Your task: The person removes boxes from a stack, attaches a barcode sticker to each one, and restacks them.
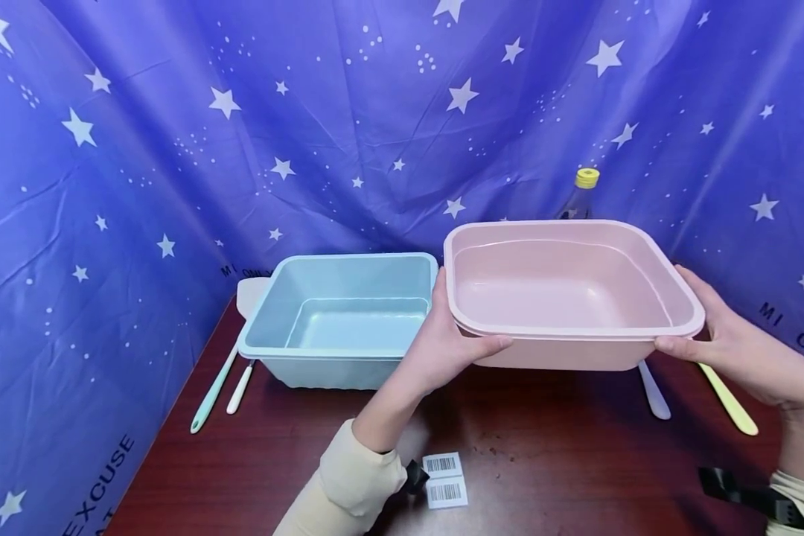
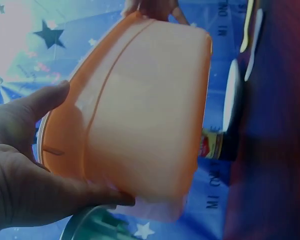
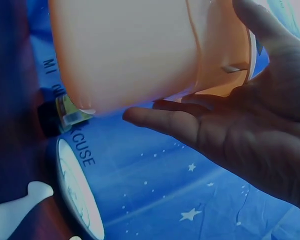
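We've got both hands gripping the pink rectangular basin: left hand on its left end, thumb against the near wall under the rim, right hand the same at the right end. Basin lies between the grips, open side up, long axis running hand to hand, neither hand nearer. We see it held above the dark wooden table. Light-blue basin stands just beside the left hand, well apart from the right; contact, we can't tell. Yellow-capped bottle stands behind the pink one.
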`<state>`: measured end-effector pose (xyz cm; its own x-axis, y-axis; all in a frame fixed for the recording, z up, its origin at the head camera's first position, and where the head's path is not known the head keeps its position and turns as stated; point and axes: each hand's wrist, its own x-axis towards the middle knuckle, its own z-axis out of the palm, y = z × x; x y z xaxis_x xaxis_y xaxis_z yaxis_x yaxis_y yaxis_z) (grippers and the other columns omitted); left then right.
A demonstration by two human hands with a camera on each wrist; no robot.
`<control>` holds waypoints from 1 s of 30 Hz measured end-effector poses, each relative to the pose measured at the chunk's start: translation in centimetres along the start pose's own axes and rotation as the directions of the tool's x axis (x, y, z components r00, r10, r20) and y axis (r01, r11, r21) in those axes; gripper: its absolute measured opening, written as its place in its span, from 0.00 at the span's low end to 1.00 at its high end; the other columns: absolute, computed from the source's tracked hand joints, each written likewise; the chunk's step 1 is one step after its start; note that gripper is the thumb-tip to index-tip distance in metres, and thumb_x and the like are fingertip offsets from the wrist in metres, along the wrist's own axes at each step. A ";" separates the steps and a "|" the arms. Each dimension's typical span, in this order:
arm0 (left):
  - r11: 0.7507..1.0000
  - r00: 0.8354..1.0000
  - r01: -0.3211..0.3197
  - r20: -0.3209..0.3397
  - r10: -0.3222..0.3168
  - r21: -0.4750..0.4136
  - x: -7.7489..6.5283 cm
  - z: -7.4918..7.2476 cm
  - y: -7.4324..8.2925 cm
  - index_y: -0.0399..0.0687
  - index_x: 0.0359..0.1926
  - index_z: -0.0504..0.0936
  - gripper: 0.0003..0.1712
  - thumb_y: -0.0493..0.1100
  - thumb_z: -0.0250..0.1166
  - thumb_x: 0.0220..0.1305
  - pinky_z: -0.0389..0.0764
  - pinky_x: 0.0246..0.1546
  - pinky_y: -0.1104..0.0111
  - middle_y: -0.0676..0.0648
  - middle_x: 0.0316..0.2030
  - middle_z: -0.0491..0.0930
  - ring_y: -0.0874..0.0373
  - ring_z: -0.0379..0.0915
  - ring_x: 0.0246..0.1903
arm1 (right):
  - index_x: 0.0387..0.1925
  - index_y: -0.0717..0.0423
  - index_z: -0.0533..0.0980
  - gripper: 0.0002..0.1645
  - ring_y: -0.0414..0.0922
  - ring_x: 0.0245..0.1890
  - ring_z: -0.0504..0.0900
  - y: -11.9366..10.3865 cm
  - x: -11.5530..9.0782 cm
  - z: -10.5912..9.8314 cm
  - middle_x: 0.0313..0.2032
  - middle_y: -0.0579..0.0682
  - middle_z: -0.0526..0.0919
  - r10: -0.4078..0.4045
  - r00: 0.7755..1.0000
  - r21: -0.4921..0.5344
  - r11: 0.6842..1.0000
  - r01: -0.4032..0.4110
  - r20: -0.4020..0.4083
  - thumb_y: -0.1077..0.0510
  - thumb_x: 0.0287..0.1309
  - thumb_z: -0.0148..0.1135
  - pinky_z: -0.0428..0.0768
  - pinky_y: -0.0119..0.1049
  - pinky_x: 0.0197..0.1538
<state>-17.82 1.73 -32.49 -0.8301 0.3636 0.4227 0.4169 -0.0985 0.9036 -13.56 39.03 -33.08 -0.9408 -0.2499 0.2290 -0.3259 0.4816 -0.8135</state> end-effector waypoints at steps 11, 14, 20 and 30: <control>0.998 0.998 0.066 -0.018 -0.066 0.006 -0.4 0.7 -1.5 0.59 0.77 0.47 0.67 0.32 0.81 0.45 0.72 0.59 0.67 0.51 0.63 0.67 0.59 0.70 0.57 | 0.81 0.34 0.35 0.57 0.29 0.64 0.56 0.3 -0.2 0.1 0.74 0.49 0.46 0.069 0.996 -0.021 0.997 -0.068 0.056 0.68 0.68 0.58 0.62 0.18 0.51; 0.998 0.999 0.051 -0.008 -0.051 0.025 0.0 0.4 -1.9 0.57 0.76 0.49 0.65 0.33 0.82 0.45 0.72 0.60 0.67 0.51 0.62 0.68 0.59 0.70 0.57 | 0.81 0.35 0.35 0.58 0.30 0.65 0.55 0.2 0.0 0.1 0.74 0.49 0.45 0.069 0.996 -0.011 0.998 -0.069 0.049 0.69 0.68 0.58 0.62 0.18 0.51; 0.999 0.999 0.044 0.002 -0.044 0.026 0.6 0.0 -2.9 0.55 0.74 0.52 0.62 0.33 0.82 0.45 0.73 0.59 0.66 0.51 0.61 0.68 0.58 0.72 0.55 | 0.80 0.33 0.32 0.58 0.31 0.65 0.55 0.3 0.2 0.4 0.74 0.54 0.44 0.111 0.993 0.004 0.994 -0.112 0.048 0.66 0.69 0.58 0.62 0.18 0.50; 0.996 0.997 0.074 -0.007 -0.073 0.058 0.5 0.3 -4.9 0.55 0.76 0.50 0.63 0.37 0.82 0.47 0.66 0.63 0.66 0.51 0.64 0.67 0.59 0.68 0.59 | 0.79 0.35 0.24 0.61 0.65 0.70 0.43 1.2 0.3 0.1 0.76 0.66 0.35 0.217 0.971 -0.043 0.976 -0.214 0.096 0.56 0.70 0.60 0.57 0.30 0.65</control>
<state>-20.14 2.69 -36.73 -0.8611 0.3630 0.3559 0.3757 -0.0173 0.9266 -14.25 39.41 -34.02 -0.9757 -0.2188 -0.0055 -0.1209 0.5599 -0.8197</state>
